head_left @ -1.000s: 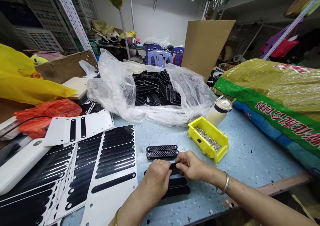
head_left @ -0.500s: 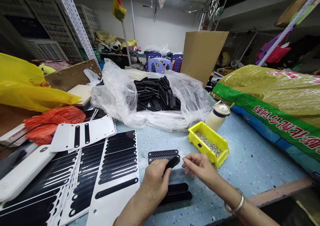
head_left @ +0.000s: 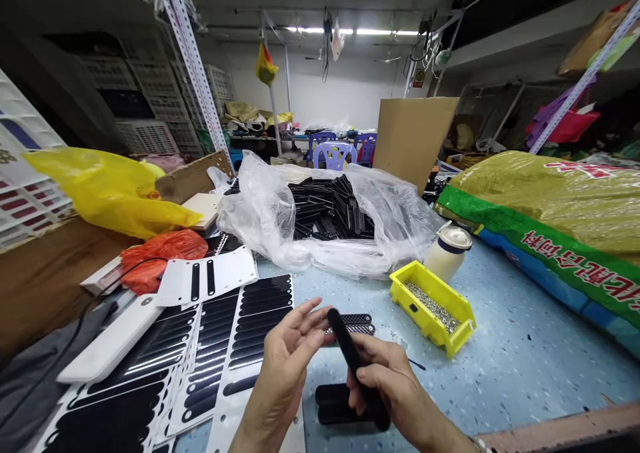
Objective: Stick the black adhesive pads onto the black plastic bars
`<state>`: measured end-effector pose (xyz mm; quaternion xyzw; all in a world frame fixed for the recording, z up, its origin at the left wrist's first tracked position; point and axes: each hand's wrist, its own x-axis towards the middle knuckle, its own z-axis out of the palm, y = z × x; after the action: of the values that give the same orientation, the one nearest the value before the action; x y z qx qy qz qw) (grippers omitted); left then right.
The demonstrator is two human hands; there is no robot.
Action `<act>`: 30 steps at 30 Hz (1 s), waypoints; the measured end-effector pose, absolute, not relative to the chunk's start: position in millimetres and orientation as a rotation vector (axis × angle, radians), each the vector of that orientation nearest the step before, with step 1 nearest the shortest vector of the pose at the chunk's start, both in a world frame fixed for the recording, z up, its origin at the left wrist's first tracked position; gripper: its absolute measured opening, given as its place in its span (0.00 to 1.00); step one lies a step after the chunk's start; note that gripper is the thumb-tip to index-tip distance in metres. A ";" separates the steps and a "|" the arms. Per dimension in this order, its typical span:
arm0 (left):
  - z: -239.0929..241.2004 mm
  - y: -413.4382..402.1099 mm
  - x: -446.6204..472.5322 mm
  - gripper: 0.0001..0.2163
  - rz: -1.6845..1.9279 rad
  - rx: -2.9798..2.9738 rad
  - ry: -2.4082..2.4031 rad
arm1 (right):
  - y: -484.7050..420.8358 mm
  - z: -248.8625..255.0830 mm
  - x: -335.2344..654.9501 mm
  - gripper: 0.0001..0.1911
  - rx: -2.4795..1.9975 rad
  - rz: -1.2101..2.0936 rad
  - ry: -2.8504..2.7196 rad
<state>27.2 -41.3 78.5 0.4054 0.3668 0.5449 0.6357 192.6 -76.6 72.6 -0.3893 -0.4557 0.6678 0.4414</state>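
My right hand (head_left: 395, 379) grips a long black bar with rounded ends (head_left: 353, 353), held aslant over the table. My left hand (head_left: 287, 359) is beside the bar's upper end, palm up, fingers apart; nothing rests in it. Behind the hands lie two black bars with a textured face and small holes at the ends (head_left: 365, 328), partly covered by fingers. Below, two smooth black bars (head_left: 331, 414) lie side by side on the blue speckled table (head_left: 505, 346), partly hidden by my right hand.
To the right stand a yellow bin (head_left: 407, 299) of small metal pieces and a cream lidded bottle (head_left: 446, 256). White sheets with black strips (head_left: 263, 333) cover the left. Farther back, a clear plastic bag (head_left: 260, 219) holds many black bars. A large printed sack (head_left: 555, 193) lies at right.
The black bar has gone from my left hand to my right and now points up and left. My left hand has opened. The view has shifted, with more showing at the left.
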 end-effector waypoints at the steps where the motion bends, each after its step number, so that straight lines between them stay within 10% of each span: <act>1: 78.5 -44.7 22.3 0.25 1.207 0.880 0.776 | -80.1 71.0 193.1 0.27 -0.995 1.693 -1.119; 30: 42.8 -88.7 18.5 0.11 1.200 0.754 1.006 | -123.3 39.1 174.0 0.22 -1.318 1.296 -1.734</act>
<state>18.5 -88.7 42.8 0.3313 0.4419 0.5272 0.6458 174.0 -123.3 39.1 -0.4963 -0.6528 0.4881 0.2988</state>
